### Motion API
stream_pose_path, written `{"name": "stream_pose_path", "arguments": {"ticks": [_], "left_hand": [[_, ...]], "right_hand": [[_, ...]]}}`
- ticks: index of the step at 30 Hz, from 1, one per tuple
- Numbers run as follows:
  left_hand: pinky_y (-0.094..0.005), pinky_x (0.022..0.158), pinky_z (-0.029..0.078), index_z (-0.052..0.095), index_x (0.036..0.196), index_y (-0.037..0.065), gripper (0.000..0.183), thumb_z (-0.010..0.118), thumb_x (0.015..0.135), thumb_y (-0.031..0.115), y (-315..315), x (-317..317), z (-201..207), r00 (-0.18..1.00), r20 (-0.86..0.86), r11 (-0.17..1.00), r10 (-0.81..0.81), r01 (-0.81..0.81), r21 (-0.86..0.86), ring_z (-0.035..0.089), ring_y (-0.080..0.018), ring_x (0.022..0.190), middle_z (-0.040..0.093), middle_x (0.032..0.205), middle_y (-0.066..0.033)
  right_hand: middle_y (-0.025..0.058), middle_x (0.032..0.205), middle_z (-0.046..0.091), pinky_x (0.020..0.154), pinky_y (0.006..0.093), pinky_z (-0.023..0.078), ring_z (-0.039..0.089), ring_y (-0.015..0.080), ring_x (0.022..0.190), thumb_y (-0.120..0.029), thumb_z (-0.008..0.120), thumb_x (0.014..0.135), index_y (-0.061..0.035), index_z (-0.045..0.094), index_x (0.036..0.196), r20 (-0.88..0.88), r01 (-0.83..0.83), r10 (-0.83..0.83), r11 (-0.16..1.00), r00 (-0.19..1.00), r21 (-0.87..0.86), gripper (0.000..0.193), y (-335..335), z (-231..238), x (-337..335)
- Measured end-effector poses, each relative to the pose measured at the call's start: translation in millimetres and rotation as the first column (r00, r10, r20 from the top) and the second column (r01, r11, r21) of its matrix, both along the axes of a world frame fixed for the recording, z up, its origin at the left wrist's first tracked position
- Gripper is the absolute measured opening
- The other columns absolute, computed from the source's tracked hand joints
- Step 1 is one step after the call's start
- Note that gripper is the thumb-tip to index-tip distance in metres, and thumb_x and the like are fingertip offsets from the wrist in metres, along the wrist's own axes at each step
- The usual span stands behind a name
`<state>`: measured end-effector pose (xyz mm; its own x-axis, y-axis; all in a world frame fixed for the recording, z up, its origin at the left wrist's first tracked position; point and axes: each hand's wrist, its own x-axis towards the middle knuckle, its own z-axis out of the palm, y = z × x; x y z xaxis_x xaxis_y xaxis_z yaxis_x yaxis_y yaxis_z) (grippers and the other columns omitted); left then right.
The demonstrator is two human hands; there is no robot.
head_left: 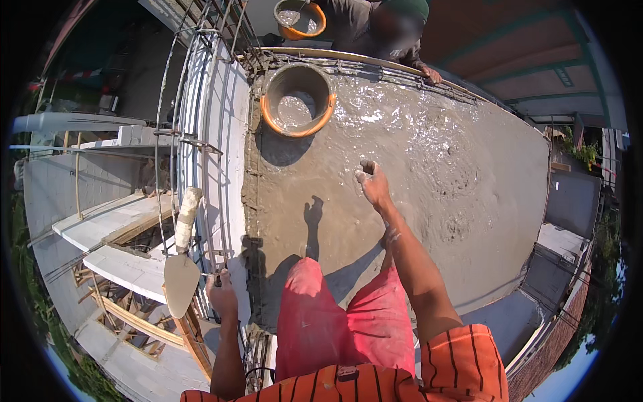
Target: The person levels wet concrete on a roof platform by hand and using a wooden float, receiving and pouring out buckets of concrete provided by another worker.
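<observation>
My left hand (223,295) is closed around the handle of a pointing trowel, whose grey-coated blade (181,287) points away to the left beside the upright steel bars. My right hand (373,182) reaches forward above the wet concrete (429,201), empty, its fingers loosely bent and apart. A hand-shaped shadow falls on the concrete to its left. Ahead of my hands, a dark bucket (274,87) with an orange rim band sits tilted on the slab's far left corner, grey mix inside it. My right hand is apart from the bucket.
Across the far edge a co-worker leans in, one hand (431,74) on the edge board; a second bucket (299,32) with grey mix is beside them. Upright rebar (175,134) and a white wall top (228,174) border the left side. Beyond, timber framing (134,321) lies lower down.
</observation>
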<state>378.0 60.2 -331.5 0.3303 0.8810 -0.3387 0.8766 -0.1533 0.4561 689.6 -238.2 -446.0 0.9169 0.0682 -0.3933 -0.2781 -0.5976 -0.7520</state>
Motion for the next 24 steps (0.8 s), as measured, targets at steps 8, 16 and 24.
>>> {"name": "stream_pose_path", "arguments": {"ticks": [8, 16, 24], "left_hand": [[-0.0338, 0.074, 0.042, 0.059, 0.095, -0.002, 0.023, 0.058, 0.082, 0.017, -12.0, 20.2, 19.5, 0.987, -0.108, 0.98, -0.123, 0.138, 0.146, 0.054, -0.0221, 0.075, 0.061, 0.083, -0.013], [-0.0325, 0.082, 0.042, 0.05, 0.109, -0.01, 0.035, 0.058, 0.083, 0.012, -11.3, -16.5, -1.8, 0.995, 0.064, 0.966, -0.078, 0.059, 0.254, 0.054, -0.0233, 0.091, 0.058, 0.1, -0.0166], [-0.0327, 0.101, 0.026, 0.035, 0.125, -0.012, 0.056, 0.058, 0.085, 0.02, -23.2, 0.7, 15.6, 0.989, -0.137, 0.928, -0.052, 0.099, 0.359, 0.041, -0.0295, 0.117, 0.043, 0.126, -0.0224]], "right_hand": [[0.0185, 0.113, 0.056, 0.09, 0.0327, 0.04, 0.053, 0.0264, 0.105, -0.024, 0.065, 0.074, 0.0031, 0.049, 0.117, 0.111, 0.02, -0.053, 0.961, 0.992, 0.276, 0.053, 19.2, 5.7, 207.2], [0.0223, 0.116, 0.052, 0.09, 0.0325, 0.04, 0.051, 0.0274, 0.108, -0.025, 0.067, 0.071, 0.0089, 0.041, 0.121, 0.233, -0.063, -0.03, 0.923, 0.972, 0.379, 0.065, 63.7, -3.3, 297.3], [0.0025, 0.078, 0.056, 0.069, 0.0269, 0.039, 0.047, 0.0092, 0.073, -0.022, 0.062, 0.077, 0.0001, 0.063, 0.092, 0.05, 0.056, -0.119, 0.746, 0.992, 0.664, 0.027, 1.7, 8.4, 255.0]]}}
